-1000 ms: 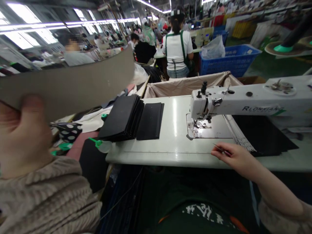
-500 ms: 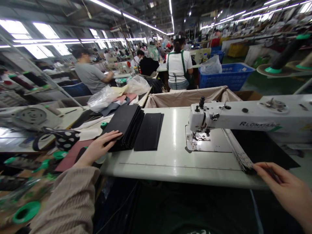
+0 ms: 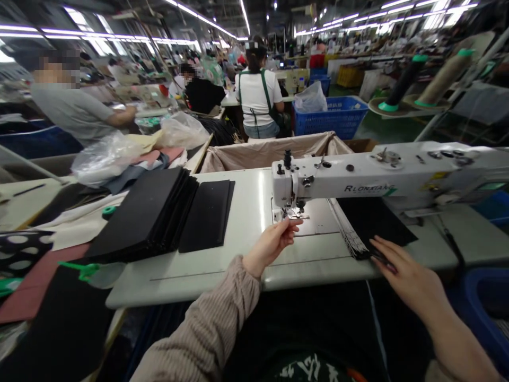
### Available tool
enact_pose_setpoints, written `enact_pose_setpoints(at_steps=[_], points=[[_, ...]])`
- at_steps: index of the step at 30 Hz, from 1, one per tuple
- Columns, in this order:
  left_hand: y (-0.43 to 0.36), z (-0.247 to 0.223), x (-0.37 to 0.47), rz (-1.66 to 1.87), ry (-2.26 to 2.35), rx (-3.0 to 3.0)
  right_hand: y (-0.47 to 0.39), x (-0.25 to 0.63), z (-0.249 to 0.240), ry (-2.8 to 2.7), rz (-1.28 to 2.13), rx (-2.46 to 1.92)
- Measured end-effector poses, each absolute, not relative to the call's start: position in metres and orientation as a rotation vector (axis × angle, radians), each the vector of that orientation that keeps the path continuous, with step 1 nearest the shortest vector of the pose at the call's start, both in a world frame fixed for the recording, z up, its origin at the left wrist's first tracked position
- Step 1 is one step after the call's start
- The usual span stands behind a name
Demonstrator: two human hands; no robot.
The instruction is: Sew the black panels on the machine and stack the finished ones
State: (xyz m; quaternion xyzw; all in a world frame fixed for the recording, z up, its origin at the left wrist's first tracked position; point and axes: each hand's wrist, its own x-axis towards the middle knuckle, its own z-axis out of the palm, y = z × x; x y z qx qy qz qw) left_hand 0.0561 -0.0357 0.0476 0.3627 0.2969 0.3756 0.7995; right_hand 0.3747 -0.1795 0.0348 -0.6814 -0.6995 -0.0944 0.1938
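**Left hand (image 3: 278,239) at the needle plate (image 3: 318,228), right hand (image 3: 405,265) at the pale-edged stack (image 3: 377,220)**

The sewing machine (image 3: 334,180) stood on a pale counter (image 3: 246,212), its arm extending from the right. The left hand was raised beside the near left part of the needle plate, below the machine head; thumb and forefinger were drawn close together and the remaining fingers curled. Whether a thread lay between them could not be told. The right hand hung at the counter's front edge, fingers partly extended, with a slim dark tool (image 3: 386,262) held among them. Its fingertips lay at the near corner of the pale-edged stack, a pile of black panels set partly beneath the machine arm.

Further black panels lay toward the counter's left end: a tall stack (image 3: 135,207), its layers spread on the right side, and just beside it a low pile (image 3: 207,212). No panel was visible under the machine head.

The step in hand was judged to be an interval between panels, the left hand attending to the stitching point while the right steadied or straightened the pale-edged stack. The next move, in this reading, called for fingers kept clear of the machine head and a single panel parted cleanly from its neighbours.
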Motion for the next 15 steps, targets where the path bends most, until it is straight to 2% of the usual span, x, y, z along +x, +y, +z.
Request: enact_pose_setpoints(at_steps=[4,10,15], points=[[-0.018,0.044,0.091,0.798,0.545,0.652,-0.177,0.379,0.033,-2.003,-0.174,-1.96],[-0.013,0.045,0.097,0.771,0.453,0.32,-0.175,0.384,0.033,-2.019,-0.155,-1.925],[-0.012,0.047,0.099,0.778,0.496,0.29,-0.176,0.386,0.034,-2.057,-0.178,-1.914]])
